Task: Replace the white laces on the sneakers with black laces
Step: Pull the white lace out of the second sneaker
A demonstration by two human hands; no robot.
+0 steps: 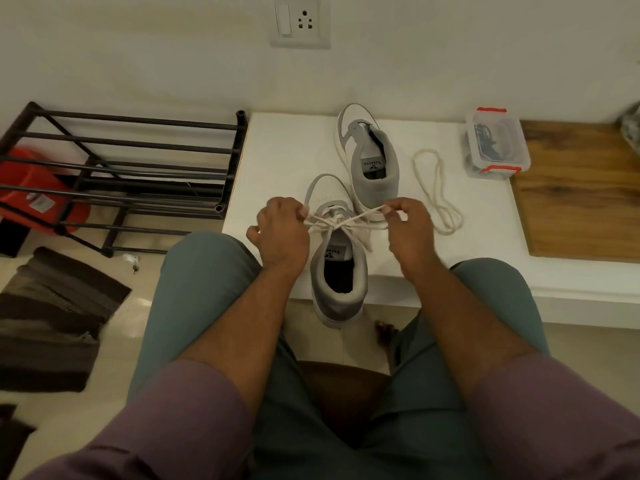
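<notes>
Two grey and white sneakers stand on a white ledge [284,150]. The near sneaker [337,282] overhangs the ledge's front edge, and a white lace [332,221] crosses over its tongue. My left hand [282,233] pinches the lace's left strands. My right hand [410,230] pinches the right strands, and both hold them taut. The far sneaker [372,157] has no lace in it. A loose white lace [438,192] lies looped on the ledge to its right. A clear box with red clips [495,147] holds dark laces.
A black metal shoe rack [121,174] stands on the left with a red object [31,188] behind it. A striped mat [52,313] lies on the floor. A wooden panel [581,199] covers the ledge's right part. A wall socket [300,20] is above.
</notes>
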